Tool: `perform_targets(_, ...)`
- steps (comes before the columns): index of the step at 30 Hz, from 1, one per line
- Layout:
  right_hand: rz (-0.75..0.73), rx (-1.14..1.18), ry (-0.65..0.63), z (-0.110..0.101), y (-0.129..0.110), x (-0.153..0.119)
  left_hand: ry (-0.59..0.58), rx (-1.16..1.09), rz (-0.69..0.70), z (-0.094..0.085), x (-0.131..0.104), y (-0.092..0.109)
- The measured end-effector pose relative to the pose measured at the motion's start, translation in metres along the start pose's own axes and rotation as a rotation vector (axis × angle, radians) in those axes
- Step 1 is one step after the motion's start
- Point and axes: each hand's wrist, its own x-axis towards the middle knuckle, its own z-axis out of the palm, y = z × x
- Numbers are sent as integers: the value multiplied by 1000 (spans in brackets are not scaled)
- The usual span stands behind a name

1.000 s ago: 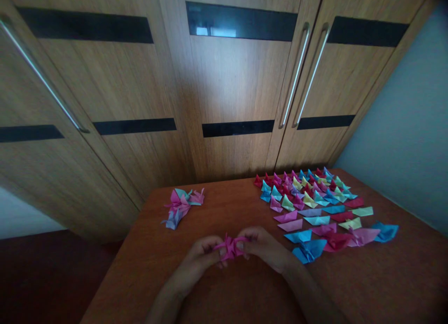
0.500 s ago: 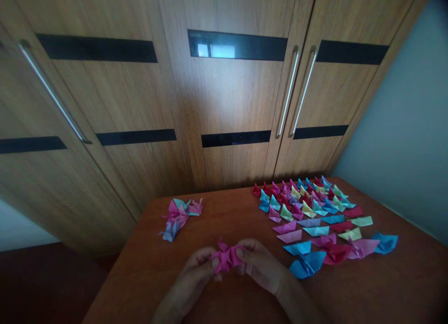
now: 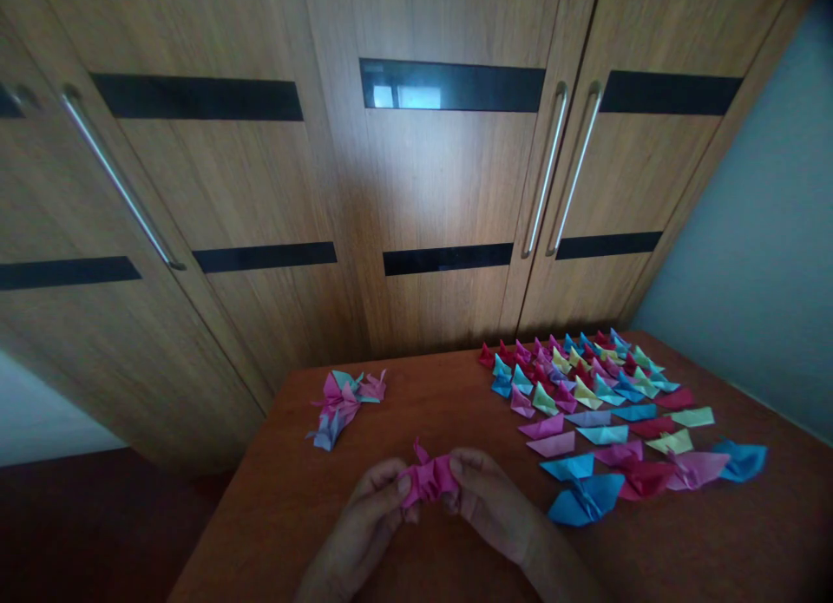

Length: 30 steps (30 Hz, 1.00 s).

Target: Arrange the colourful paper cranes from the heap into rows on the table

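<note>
Between my two hands, above the near part of the table, is a bright pink origami piece [image 3: 429, 481] with a thin point sticking up at its back. My left hand [image 3: 381, 503] pinches its left side between thumb and fingers. On the opposite side, my right hand [image 3: 485, 499] grips the right edge the same way, thumb on top. The fingertips under the paper are partly hidden. Closest to my right hand lies a large blue folded paper piece [image 3: 587, 499].
A small pile of origami cranes [image 3: 342, 402] lies at the left of the brown table [image 3: 429, 395]. Rows of colourful paper boats [image 3: 573, 373] and flat folded pieces [image 3: 602, 435] cover the right side. Behind the table stands a wooden wardrobe [image 3: 442, 178] with metal handles.
The pink paper looks flatter and wider between my hands, its middle folds turned differently. Both hands keep their hold. The whole view has shifted slightly, so things appear further right.
</note>
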Motion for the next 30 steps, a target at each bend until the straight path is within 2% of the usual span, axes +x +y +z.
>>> perform_targets(8, -31, -44, 57, -4, -5, 1, -19, -22, 14, 1, 0, -1)
perform_targets(16, 33, -176, 42, 0, -15, -1, 87, -43, 53, -2, 5, 0)
perform_targets(22, 3, -229, 61, -2, -20, 0, 77, 31, 54, 1, 4, 7)
perform_targets(30, -59, -286, 178, -11, -22, 4, 90, 193, 33, 3, 4, 8)
